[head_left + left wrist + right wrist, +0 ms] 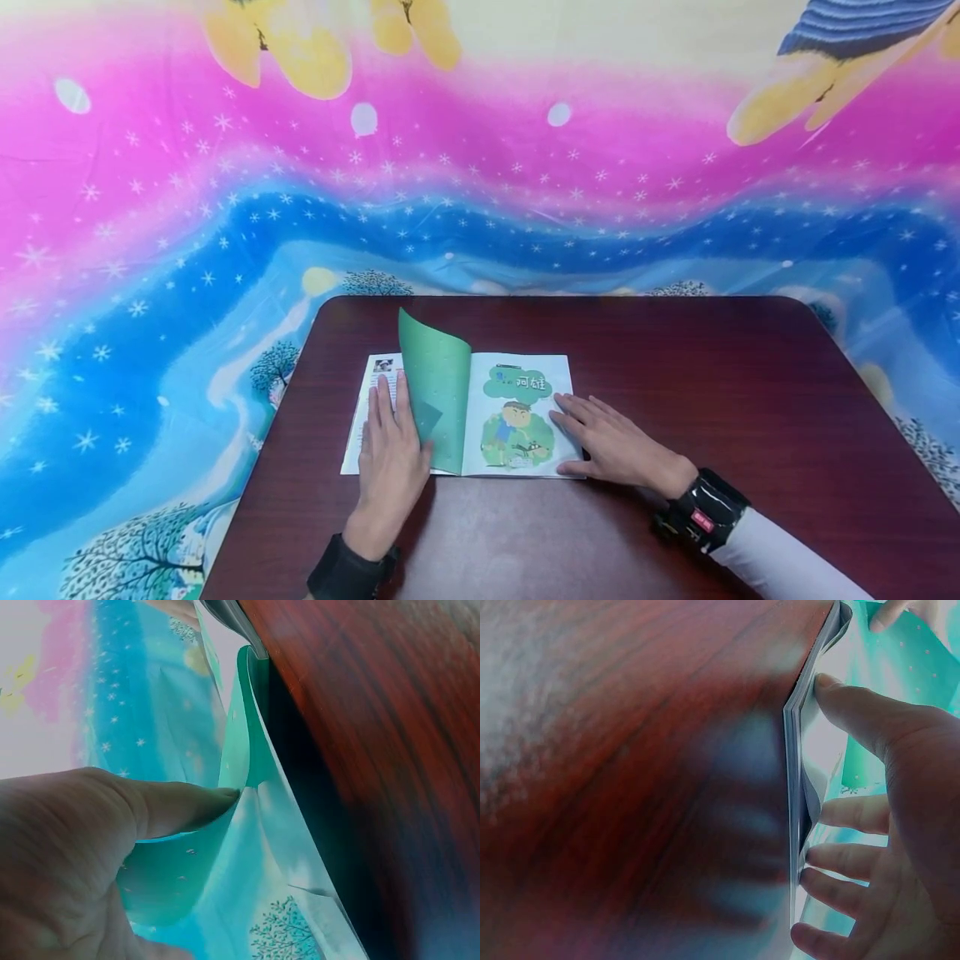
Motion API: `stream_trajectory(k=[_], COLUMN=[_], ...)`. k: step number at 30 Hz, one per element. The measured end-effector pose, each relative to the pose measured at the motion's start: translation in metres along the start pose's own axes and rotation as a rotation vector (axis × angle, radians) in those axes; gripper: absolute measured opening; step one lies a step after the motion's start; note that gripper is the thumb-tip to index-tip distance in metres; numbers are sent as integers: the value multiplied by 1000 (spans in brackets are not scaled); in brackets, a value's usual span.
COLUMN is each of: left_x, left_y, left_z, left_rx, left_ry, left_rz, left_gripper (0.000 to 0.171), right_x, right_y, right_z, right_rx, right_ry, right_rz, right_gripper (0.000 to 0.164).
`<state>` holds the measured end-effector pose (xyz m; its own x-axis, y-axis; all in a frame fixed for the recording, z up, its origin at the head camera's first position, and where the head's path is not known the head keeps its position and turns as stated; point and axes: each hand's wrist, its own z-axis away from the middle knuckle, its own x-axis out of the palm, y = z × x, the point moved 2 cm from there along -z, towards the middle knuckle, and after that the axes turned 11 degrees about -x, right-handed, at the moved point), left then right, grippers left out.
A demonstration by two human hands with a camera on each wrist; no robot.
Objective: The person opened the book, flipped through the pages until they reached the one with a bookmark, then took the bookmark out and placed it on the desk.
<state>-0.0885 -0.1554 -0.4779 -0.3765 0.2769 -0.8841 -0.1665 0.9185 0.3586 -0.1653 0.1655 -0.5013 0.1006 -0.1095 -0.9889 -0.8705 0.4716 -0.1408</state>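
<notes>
An open picture book lies on the table, its right page showing a cartoon child on green and a title in Chinese characters. A green page stands half raised near the middle, its top corner curling leftward. My left hand rests on the left page with straight fingers. In the left wrist view its thumb touches the green sheet. At the book's right edge lies my right hand, fingers spread and relaxed. Its thumb presses near the page's lower corner in the right wrist view.
The dark reddish-brown table has rounded far corners. Behind it hangs a colourful cloth backdrop with snowflakes and trees. Black bands circle the left wrist and the right wrist.
</notes>
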Motion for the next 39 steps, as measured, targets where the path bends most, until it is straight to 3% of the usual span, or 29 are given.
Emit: stream_trajectory(k=[4, 10, 15, 25, 34, 39], left_x=[0, 0, 3, 7, 9, 8], left_y=[-3, -6, -6, -6, -6, -6], left_z=[-3, -5, -2, 8, 16, 17], left_rx=[47, 56, 73, 129, 37, -11], left_ry=[69, 54, -5, -165, -349, -406], left_rz=[-51, -122, -137, -187, -133, -129], left_gripper=[131, 127, 116, 78, 64, 61], right_x=[0, 0, -1, -1, -1, -1], right_y=[0, 0, 0, 0, 0, 0], right_z=[0, -1, -1, 0, 0, 0], right_rx=[-4, -2, -3, -12, -9, -8], right_ry=[0, -13, -11, 1, 4, 6], right_rz=[5, 2, -2, 8, 14, 16], right_gripper=[87, 88, 88, 86, 86, 85])
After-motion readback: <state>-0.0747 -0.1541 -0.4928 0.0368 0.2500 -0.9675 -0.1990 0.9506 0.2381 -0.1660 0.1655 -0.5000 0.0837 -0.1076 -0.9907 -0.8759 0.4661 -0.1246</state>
